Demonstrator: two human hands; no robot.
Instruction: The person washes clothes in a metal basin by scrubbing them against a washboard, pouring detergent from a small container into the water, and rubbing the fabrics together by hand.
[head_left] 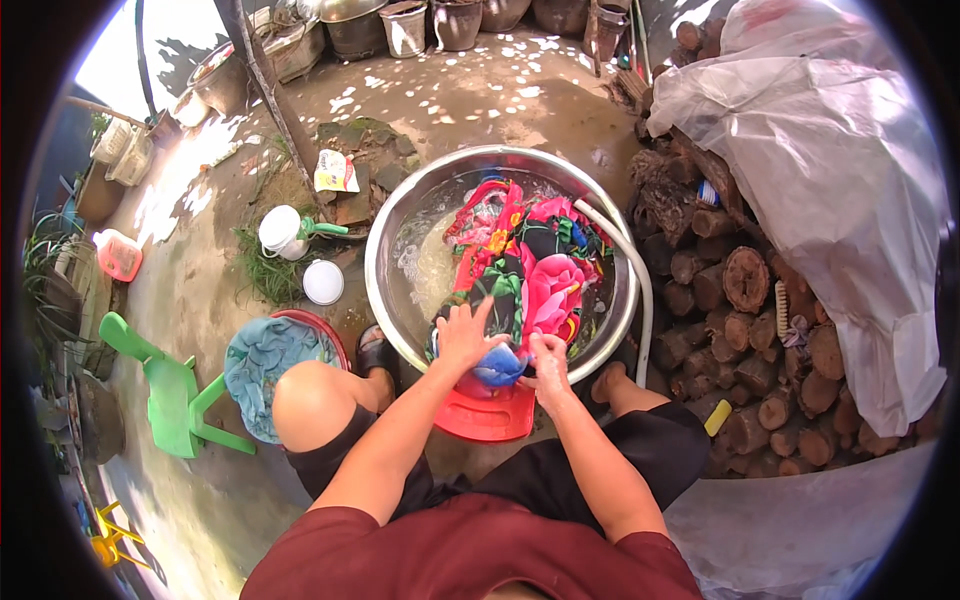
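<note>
A wide metal basin (392, 215) stands on the ground before me, holding soapy water and a heap of colourful wet clothes (530, 265) in pink, red, green and black. My left hand (463, 335) presses flat on the cloth at the basin's near rim, fingers spread. My right hand (545, 362) is closed on a bunched blue piece of cloth (499, 366) at the same rim. A red plastic stool (486, 415) shows under the rim between my knees.
A white hose (640, 285) curves along the basin's right side. Stacked firewood (745, 290) under a white plastic sheet (830, 170) fills the right. At left are a red tub of teal cloth (270, 360), a green chair (170, 390), a white jug (282, 230) and lid (323, 282).
</note>
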